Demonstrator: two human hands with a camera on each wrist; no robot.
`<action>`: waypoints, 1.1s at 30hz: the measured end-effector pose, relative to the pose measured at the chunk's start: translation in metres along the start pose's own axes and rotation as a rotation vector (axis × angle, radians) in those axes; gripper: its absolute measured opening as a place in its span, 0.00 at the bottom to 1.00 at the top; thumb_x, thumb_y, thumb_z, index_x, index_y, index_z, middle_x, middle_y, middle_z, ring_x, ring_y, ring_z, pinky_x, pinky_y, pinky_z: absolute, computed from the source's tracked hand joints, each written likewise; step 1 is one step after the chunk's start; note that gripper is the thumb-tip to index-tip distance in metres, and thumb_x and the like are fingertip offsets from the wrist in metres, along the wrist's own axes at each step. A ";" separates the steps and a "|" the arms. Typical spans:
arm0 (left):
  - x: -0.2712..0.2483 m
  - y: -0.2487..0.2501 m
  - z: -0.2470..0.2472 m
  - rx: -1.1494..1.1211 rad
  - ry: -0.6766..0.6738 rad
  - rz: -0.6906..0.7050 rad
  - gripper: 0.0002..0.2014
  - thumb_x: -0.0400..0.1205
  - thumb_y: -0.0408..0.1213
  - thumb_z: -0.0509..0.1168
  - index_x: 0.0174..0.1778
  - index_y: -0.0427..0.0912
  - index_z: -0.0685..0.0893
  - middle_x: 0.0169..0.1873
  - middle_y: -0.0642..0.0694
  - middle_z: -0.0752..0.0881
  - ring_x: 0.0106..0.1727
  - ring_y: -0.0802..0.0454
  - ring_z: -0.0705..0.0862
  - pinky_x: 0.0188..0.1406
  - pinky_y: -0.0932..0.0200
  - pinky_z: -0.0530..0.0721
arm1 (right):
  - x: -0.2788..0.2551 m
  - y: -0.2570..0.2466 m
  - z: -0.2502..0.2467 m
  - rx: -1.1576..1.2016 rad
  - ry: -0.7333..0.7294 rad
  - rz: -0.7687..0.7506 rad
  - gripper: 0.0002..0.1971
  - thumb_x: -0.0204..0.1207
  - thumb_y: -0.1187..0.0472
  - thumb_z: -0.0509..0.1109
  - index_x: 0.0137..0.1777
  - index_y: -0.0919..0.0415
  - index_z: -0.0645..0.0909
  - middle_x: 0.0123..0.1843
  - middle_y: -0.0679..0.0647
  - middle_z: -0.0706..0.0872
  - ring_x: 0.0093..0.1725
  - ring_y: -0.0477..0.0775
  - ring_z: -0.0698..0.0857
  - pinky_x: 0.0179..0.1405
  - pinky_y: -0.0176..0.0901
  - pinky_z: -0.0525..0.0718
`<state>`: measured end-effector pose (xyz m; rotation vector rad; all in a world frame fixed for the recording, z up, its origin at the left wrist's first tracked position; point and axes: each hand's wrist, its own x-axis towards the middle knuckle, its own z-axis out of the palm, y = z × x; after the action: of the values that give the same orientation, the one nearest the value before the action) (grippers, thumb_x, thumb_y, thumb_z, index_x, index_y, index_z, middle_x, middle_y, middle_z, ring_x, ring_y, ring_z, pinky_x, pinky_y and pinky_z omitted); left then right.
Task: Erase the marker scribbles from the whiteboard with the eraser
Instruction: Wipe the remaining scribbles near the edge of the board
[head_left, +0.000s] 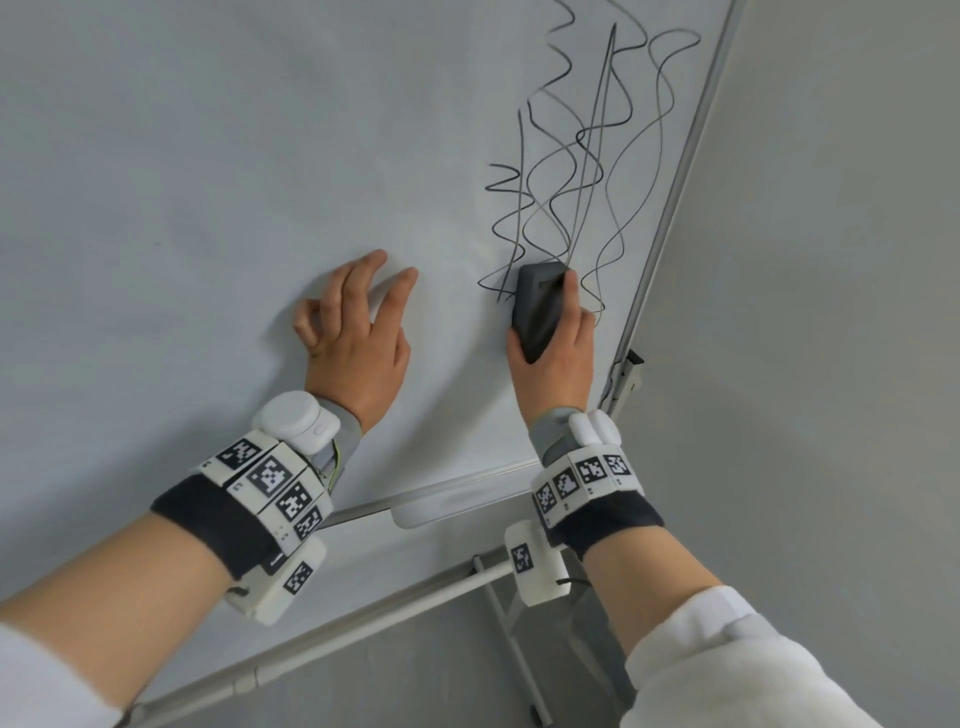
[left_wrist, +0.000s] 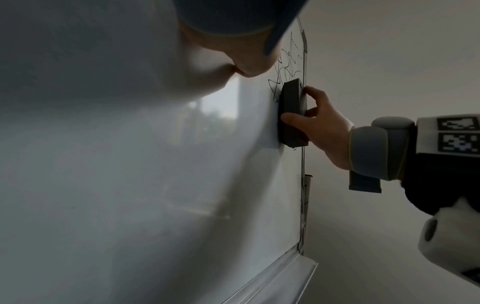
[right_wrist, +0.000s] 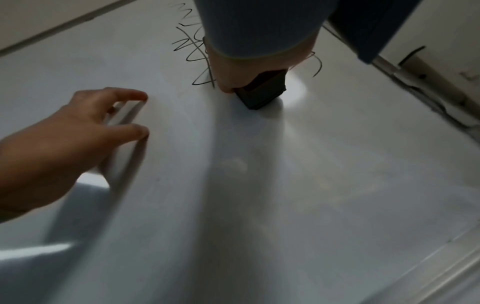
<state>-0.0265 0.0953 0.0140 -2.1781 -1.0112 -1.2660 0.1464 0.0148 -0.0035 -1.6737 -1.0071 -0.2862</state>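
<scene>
Two hands are at the whiteboard (head_left: 208, 156). The right hand (head_left: 558, 353) grips the dark eraser (head_left: 537, 309), with the thumb on one long side and the fingers curled over the other side, and it holds the eraser flat against the board. In the left wrist view the eraser (left_wrist: 292, 113) touches the board along its whole face, just beside the right edge of the frame (left_wrist: 302, 195).

The eraser sits at the lower end of the black marker scribbles (head_left: 582, 171) (wavy lines that cross each other many times), and these lines run up from it toward the top right part of the board. Some line ends show on both sides of the eraser.

The left hand (head_left: 358, 332) holds nothing. Its fingers are spread and a little bent, and the fingertips (right_wrist: 141, 130) touch the bare board, to the left of the eraser and apart from the scribbles.

Below the board there is a narrow tray (left_wrist: 285, 275) along the bottom edge, and a grey wall (head_left: 831, 260) is behind the board on the right.
</scene>
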 end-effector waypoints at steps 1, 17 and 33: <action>0.001 0.000 -0.001 0.000 0.006 -0.001 0.26 0.73 0.32 0.59 0.68 0.49 0.75 0.71 0.46 0.62 0.71 0.46 0.61 0.57 0.47 0.59 | -0.004 -0.006 0.003 0.011 -0.015 -0.020 0.42 0.73 0.59 0.74 0.83 0.53 0.54 0.65 0.59 0.73 0.60 0.61 0.77 0.58 0.48 0.78; 0.015 0.003 -0.009 0.006 0.018 0.015 0.24 0.73 0.33 0.55 0.66 0.50 0.76 0.71 0.46 0.62 0.70 0.46 0.60 0.57 0.49 0.58 | 0.021 -0.009 -0.011 0.006 0.061 -0.024 0.41 0.73 0.59 0.73 0.83 0.52 0.54 0.65 0.59 0.73 0.60 0.61 0.77 0.58 0.54 0.81; 0.037 0.009 -0.020 -0.011 0.007 0.011 0.24 0.72 0.32 0.59 0.66 0.50 0.76 0.71 0.42 0.72 0.69 0.46 0.59 0.56 0.50 0.57 | 0.034 -0.019 -0.021 0.010 0.050 -0.023 0.41 0.74 0.59 0.72 0.83 0.50 0.53 0.65 0.58 0.72 0.60 0.61 0.77 0.62 0.57 0.78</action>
<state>-0.0197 0.0901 0.0560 -2.1827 -0.9898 -1.2764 0.1591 0.0126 0.0383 -1.6395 -0.9895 -0.3362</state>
